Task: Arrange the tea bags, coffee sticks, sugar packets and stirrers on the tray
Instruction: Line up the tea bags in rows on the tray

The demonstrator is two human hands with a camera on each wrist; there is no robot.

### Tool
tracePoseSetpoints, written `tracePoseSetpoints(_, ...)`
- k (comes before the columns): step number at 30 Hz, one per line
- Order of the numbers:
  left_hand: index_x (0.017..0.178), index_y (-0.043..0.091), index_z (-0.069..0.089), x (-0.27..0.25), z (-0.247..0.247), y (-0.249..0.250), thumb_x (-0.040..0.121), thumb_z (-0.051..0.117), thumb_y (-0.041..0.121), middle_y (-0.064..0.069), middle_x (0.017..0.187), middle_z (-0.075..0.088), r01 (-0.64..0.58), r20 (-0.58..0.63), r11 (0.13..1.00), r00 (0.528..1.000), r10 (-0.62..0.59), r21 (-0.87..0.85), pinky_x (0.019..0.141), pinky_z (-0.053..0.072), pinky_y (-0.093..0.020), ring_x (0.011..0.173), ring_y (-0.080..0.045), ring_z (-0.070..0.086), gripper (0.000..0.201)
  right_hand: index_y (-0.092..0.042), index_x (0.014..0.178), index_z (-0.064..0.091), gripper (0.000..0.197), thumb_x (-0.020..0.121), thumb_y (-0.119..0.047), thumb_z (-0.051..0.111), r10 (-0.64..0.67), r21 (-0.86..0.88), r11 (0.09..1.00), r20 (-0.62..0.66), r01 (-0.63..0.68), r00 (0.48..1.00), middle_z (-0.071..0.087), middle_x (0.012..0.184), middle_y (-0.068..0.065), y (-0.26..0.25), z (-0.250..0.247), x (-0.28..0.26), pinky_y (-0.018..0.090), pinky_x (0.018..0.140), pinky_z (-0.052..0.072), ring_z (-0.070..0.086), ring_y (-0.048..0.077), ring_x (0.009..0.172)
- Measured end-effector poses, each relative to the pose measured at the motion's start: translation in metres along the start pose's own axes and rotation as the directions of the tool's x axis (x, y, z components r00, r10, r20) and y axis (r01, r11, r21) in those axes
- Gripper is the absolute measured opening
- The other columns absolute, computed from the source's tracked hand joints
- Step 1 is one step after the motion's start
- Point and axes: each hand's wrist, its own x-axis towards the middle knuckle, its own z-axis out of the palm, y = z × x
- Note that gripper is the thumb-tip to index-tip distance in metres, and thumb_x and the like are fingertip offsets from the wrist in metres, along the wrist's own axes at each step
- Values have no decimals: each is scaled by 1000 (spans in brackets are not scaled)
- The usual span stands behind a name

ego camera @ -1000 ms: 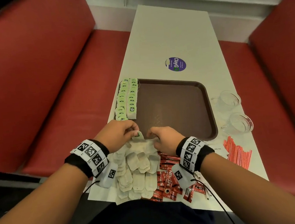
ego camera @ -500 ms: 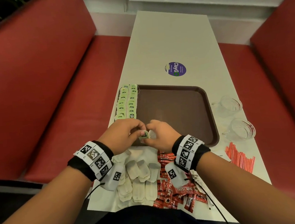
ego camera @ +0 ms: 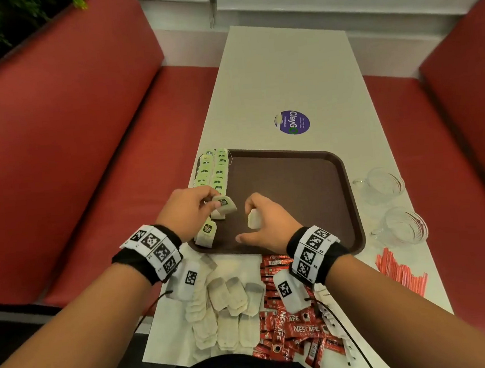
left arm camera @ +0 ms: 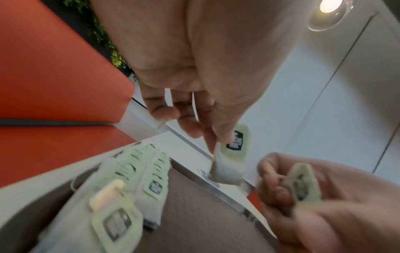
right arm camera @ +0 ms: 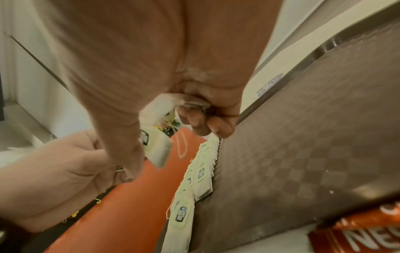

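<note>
L hand (ego camera: 189, 210) pinches 1 tea bag (ego camera: 225, 205); R hand (ego camera: 263, 221) grips 1 bag (ego camera: 253, 218); 2 cups (ego camera: 380, 185).

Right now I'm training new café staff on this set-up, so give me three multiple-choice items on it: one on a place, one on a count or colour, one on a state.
1. Where do the green-tagged tea bags already laid out lie?
A. along the tray's left edge
B. in a glass cup
C. on the red bench

2. How many clear glass cups stand to the right of the tray?
A. none
B. two
C. four

3. What is the left hand doing?
A. resting flat on the table
B. holding a stirrer
C. pinching a tea bag above the tray

Answers: 1 A, two rows of them run down the tray's left side. 2 B, two cups stand one behind the other on the table. 3 C, its thumb and fingers pinch a tea bag by its tag end; the right hand holds another.
</note>
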Motion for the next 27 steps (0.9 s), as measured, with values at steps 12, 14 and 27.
tracePoseSetpoints(12,115,18,71,59,34,-32,93,68,27,-1,106,71,129,309,929,920,-243,347,85,49,-28,99,-20,63,24,-12,96,36,18,90,-7,53,49,12,999,46,-49,998,53,87,9,6,-5,0,38,61,46,50,21,65)
tracePoseSetpoints(14,114,19,72,63,35,-34,93,69,30,-1,107,71,147,285,904,918,-276,401,90,52,-33,102,-22,64,24,-13,87,39,16,89,-4,52,39,13,999,33,-39,999,49,79,6,6,-6,0,33,60,42,47,21,62)
tracePoseSetpoints(27,103,21,47,58,57,-23,80,68,64,1,92,58,177,180,825,931,-317,536,65,45,-33,82,-22,58,53,-17,73,41,21,84,-3,52,24,9,1000,21,-24,999,48,72,-2,2,-6,0,28,59,38,44,16,62)
